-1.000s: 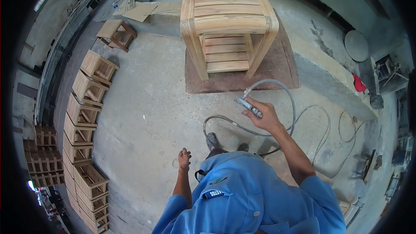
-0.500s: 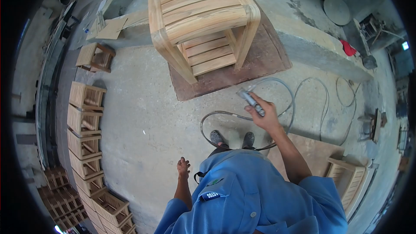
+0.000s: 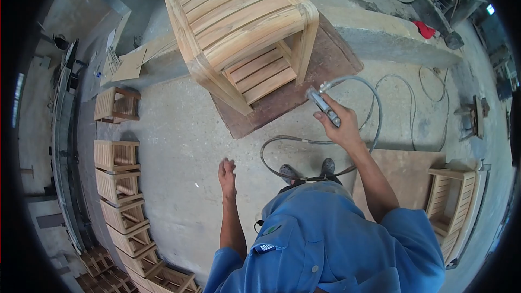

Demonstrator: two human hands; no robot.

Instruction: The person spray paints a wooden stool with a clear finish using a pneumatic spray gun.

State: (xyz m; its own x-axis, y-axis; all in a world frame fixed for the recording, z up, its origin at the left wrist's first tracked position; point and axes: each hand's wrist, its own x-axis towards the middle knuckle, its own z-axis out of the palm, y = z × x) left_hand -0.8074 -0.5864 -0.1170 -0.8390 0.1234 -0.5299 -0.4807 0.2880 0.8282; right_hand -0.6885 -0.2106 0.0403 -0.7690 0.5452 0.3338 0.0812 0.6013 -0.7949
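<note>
My right hand point(image 3: 344, 125) is closed around a silver air gun point(image 3: 324, 107), whose nozzle end points toward the wooden stool. A grey hose point(image 3: 377, 109) runs from the gun and loops down to the floor. The slatted light-wood stool point(image 3: 239, 13) stands upright on a brown board point(image 3: 260, 117), a short way beyond the gun and not touching it. Off to the left, my left hand point(image 3: 227, 178) hangs over the floor, its fingers loosely bent and a little apart, with nothing in them.
A row of similar small stools point(image 3: 116, 184) lines the left side. A low concrete ledge point(image 3: 391, 38) runs behind the board, with a red cloth point(image 3: 424, 29) on it. Another slatted wooden piece point(image 3: 449, 201) is at the right beside a flat brown sheet point(image 3: 399, 176). Hose coils cross the floor.
My left hand has risen and moved forward. The gun in my right hand is nearer the board and stool. The whole view has turned slightly, shifting the stool left.
</note>
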